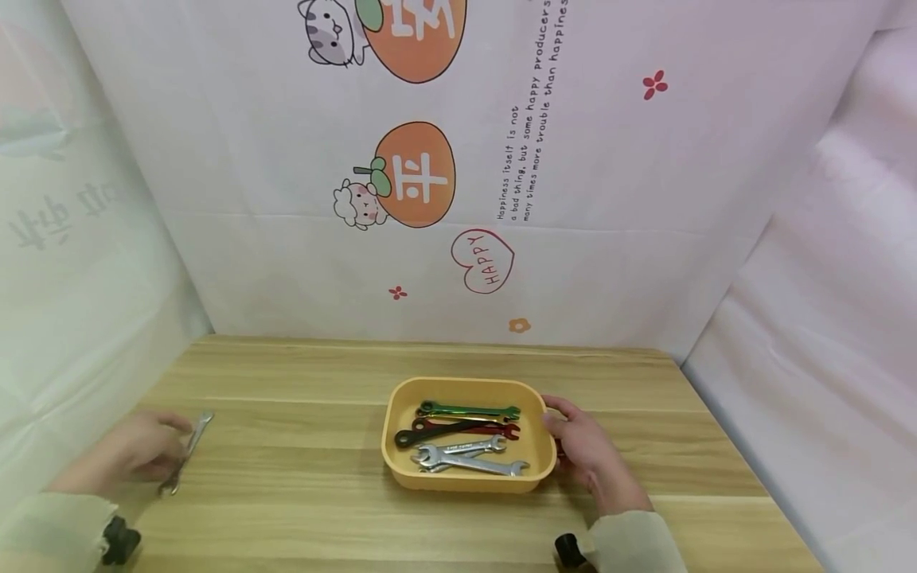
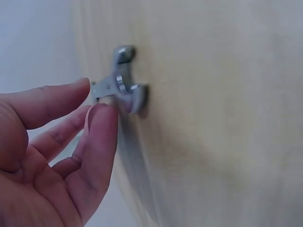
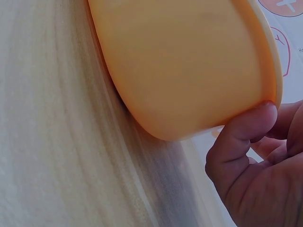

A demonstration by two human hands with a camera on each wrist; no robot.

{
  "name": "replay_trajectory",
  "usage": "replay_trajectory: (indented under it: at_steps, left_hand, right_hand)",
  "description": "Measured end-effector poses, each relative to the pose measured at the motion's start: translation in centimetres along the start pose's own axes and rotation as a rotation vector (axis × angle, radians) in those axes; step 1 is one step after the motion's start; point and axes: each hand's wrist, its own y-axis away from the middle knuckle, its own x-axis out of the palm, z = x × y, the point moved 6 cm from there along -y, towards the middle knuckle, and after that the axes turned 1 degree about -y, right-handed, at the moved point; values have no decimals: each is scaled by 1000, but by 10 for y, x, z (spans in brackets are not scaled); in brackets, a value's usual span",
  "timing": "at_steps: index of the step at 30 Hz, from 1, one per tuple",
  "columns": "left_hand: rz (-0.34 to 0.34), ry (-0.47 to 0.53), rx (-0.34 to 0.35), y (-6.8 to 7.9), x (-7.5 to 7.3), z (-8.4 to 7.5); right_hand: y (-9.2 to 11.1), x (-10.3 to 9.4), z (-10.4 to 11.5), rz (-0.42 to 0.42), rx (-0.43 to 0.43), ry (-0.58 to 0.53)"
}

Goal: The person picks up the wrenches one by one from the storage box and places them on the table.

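Note:
At the left of the table, my left hand (image 1: 146,447) pinches a silver open-end wrench (image 1: 192,447) between thumb and fingers. The left wrist view shows the wrench's forked end (image 2: 125,87) beyond the fingertips, close to the wood; whether it touches is hard to tell. My right hand (image 1: 589,452) grips the right end of a yellow plastic box (image 1: 469,482), thumb (image 3: 258,120) at its rim. Inside the box lie a green wrench (image 1: 469,410), a black wrench (image 1: 430,434), a red wrench (image 1: 510,431), a gold one partly covered, and several silver wrenches (image 1: 476,461).
The wood-grain table (image 1: 301,469) carries the box right of its middle. A white printed cloth (image 1: 587,286) hangs along the back edge, with further white sheets at the left (image 1: 86,270) and right (image 1: 831,350). Dark wrist straps (image 1: 120,541) show at the cuffs.

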Motion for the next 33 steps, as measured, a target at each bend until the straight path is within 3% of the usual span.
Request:
replay_trajectory:
  at_steps: [4, 8, 12, 22, 33]
  left_hand:
    - [34, 92, -8, -1, -5, -2]
    - [110, 228, -1, -3, -7, -9]
    - [218, 353, 78, -6, -2, -26]
    - [502, 641, 317, 1, 38, -106]
    - [533, 654, 477, 6, 95, -183]
  right_hand:
    - [-1, -1, 0, -7, 7, -1]
    - [-1, -1, 0, -7, 3, 20]
    - [-2, -1, 1, -13, -7, 47]
    - [-3, -2, -1, -18, -3, 48]
    - [1, -1, -1, -1, -3, 20]
